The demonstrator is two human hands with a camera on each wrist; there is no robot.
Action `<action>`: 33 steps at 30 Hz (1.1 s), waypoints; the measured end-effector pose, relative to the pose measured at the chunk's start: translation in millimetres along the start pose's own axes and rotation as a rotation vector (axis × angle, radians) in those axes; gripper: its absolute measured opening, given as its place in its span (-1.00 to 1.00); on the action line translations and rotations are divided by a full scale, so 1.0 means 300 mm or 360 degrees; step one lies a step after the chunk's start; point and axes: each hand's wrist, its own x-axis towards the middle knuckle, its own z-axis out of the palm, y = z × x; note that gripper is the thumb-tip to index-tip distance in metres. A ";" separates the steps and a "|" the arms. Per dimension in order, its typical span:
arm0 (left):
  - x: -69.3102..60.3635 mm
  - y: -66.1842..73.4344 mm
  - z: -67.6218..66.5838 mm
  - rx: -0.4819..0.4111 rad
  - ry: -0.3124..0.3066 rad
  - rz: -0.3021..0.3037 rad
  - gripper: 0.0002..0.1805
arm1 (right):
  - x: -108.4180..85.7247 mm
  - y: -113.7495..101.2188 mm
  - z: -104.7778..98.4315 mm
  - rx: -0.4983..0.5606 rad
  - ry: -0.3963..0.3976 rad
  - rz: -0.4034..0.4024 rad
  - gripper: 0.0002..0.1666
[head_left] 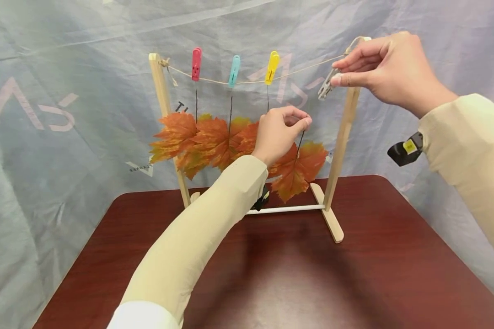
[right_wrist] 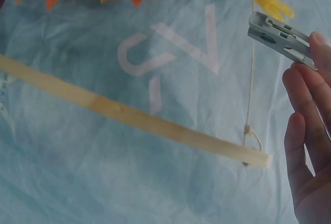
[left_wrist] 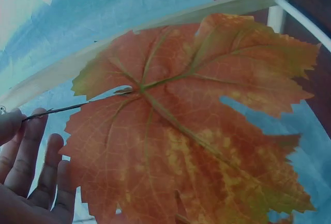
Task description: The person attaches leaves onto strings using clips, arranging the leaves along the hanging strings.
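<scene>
My left hand (head_left: 281,132) pinches the dark stem of an orange maple leaf (head_left: 298,171), which hangs below the string; in the left wrist view this leaf (left_wrist: 181,120) fills the middle. Near the right post, my right hand (head_left: 395,73) holds a grey clothespin (head_left: 326,84) between thumb and fingers, its free end pointing down and left. On the string (head_left: 247,82) sit a red clothespin (head_left: 196,64), a blue clothespin (head_left: 234,71) and a yellow clothespin (head_left: 272,67). Under them hang other orange leaves (head_left: 214,141), one partly hidden behind my left hand.
The string is tied between a left wooden post (head_left: 160,87) and a right wooden post (head_left: 340,146). A white bar (head_left: 292,209) joins the posts low down, and a wooden foot (head_left: 333,224) rests on the dark red table (head_left: 378,256). A grey printed cloth (head_left: 86,91) hangs behind.
</scene>
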 end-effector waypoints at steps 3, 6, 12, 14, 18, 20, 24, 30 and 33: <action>0.032 0.018 0.006 0.0028 0.0011 -0.0025 -0.82 | 0.025 -0.010 -0.010 0.0008 0.0028 -0.0002 -0.88; 0.064 0.037 0.012 0.0080 0.0044 -0.0044 -0.80 | 0.053 -0.019 -0.013 -0.0015 0.0048 -0.0006 -0.90; 0.120 0.061 0.038 0.0154 0.0144 -0.0105 -0.81 | 0.106 -0.036 -0.011 0.0081 0.0054 -0.0034 -0.88; 0.131 0.067 0.047 0.0175 0.0182 -0.0133 -0.81 | 0.119 -0.040 -0.009 0.0070 0.0046 -0.0027 -0.85; 0.139 0.083 0.061 0.0234 0.0285 -0.0227 -0.81 | 0.137 -0.046 -0.002 0.0025 0.0016 0.0032 -0.77; 0.141 0.091 0.064 0.0246 0.0345 -0.0270 -0.82 | 0.142 -0.049 0.004 0.0003 0.0006 0.0041 -0.76; 0.147 0.101 0.060 0.0239 0.0422 -0.0335 -0.82 | 0.150 -0.052 0.018 -0.0032 -0.0002 0.0004 -0.75; 0.158 0.101 0.050 0.0272 0.0440 -0.0394 -0.84 | 0.163 -0.056 0.034 -0.0024 0.0004 0.0005 -0.75; 0.158 0.097 0.051 0.0282 0.0452 -0.0385 -0.84 | 0.169 -0.057 0.045 -0.0012 0.0001 -0.0006 -0.77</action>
